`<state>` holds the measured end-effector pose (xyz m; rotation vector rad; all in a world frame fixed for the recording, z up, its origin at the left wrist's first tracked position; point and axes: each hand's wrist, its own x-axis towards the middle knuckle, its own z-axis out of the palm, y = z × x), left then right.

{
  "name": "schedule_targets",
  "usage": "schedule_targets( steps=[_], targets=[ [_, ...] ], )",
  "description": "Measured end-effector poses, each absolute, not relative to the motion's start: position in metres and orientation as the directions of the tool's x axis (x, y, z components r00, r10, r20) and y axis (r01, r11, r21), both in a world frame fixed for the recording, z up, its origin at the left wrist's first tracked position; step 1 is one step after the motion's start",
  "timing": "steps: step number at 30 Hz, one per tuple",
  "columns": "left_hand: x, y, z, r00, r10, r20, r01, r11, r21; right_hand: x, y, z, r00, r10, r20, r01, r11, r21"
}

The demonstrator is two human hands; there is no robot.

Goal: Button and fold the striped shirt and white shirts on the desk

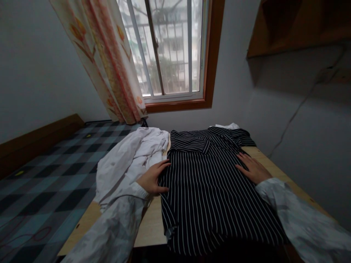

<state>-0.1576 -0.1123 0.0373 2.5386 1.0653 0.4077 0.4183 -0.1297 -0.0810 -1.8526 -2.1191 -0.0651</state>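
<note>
striped shirt (203, 193) between left hand (154, 178) and right hand (253, 168), both unclenched at its edges

Hands (152, 178) at opposite edges of striped shirt (204, 193)

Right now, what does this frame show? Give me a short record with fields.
Striped garment: black and white, spread on a wooden table
Left hand: open, at the garment's left edge
Right hand: open, at its right edge
White cloth: rumpled, left of the garment
Far left: checked bedding
Background: window, patterned curtain
</note>
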Motion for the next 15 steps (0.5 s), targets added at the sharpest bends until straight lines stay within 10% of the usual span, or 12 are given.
schedule_targets(
  steps=[15],
  targets=[
    [-0.188,-0.098,0.064,0.656,0.75,-0.086,0.711,-0.576,0.403,0.418,-0.127,-0.082,-0.089,0.959,0.27,0.973,0.142,-0.183]
  ],
)
